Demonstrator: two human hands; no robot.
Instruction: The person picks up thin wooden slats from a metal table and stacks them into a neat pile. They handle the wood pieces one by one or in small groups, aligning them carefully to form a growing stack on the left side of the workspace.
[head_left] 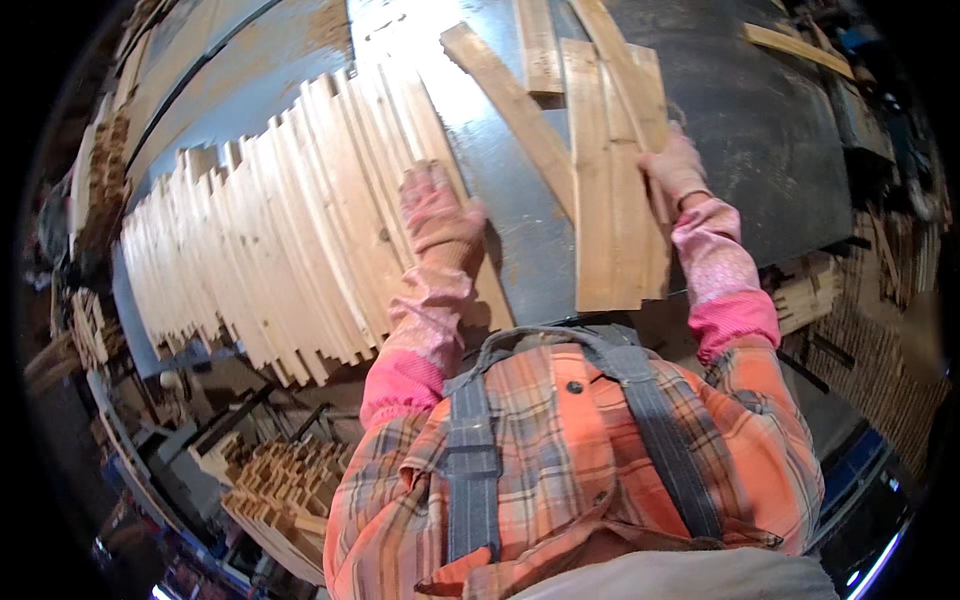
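A row of pale wooden strips [270, 230] lies side by side on a metal-topped table, their ends uneven. My left hand [440, 215] rests flat on the rightmost strips, fingers stretched out. To its right is a small group of darker wooden boards [608, 220], side by side and reaching the table's near edge. My right hand [677, 168] is closed round the right edge of this group, at a board lying slantwise [625, 75] over it; its fingertips are partly hidden. Another loose board [510, 110] leans diagonally against the group's left side.
One short board [538, 50] lies at the far side of the metal table [770, 150]. A lone strip [798, 50] sits at the far right. Stacked wood pieces [290, 490] stand below the table at the lower left, and more wood [808, 292] is at the right.
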